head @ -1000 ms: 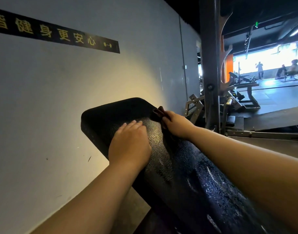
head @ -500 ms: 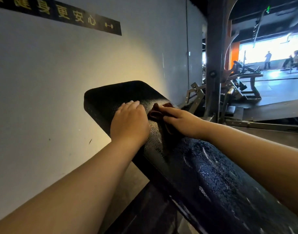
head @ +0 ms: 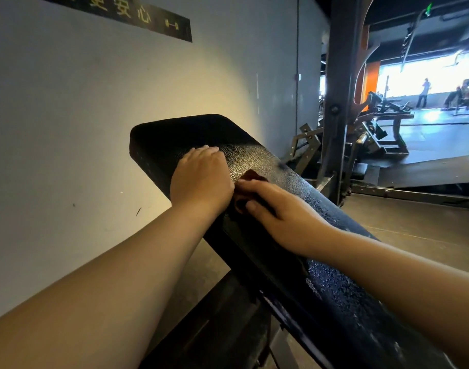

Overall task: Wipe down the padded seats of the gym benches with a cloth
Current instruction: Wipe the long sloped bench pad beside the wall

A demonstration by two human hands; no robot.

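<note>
A black padded bench seat point(head: 257, 158) slopes up from the lower right to the middle of the view, its textured surface shining. My left hand point(head: 201, 179) rests on the pad's left side near the top, fingers laid over it. Right beside it, my right hand point(head: 278, 209) presses a dark red-brown cloth point(head: 252, 177) flat onto the pad. Only the cloth's edges show past the fingers; the rest is hidden under the hand. The two hands nearly touch.
A grey wall point(head: 81, 129) with a black sign strip point(head: 137, 14) runs close along the left. A dark steel rack upright point(head: 337, 89) stands just right of the bench. Other gym machines point(head: 382, 123) and two distant people point(head: 425, 93) are at the far right.
My right hand has drawn the cloth down the pad and leftward, ending against my left hand. My left hand has stayed on the pad's left side.
</note>
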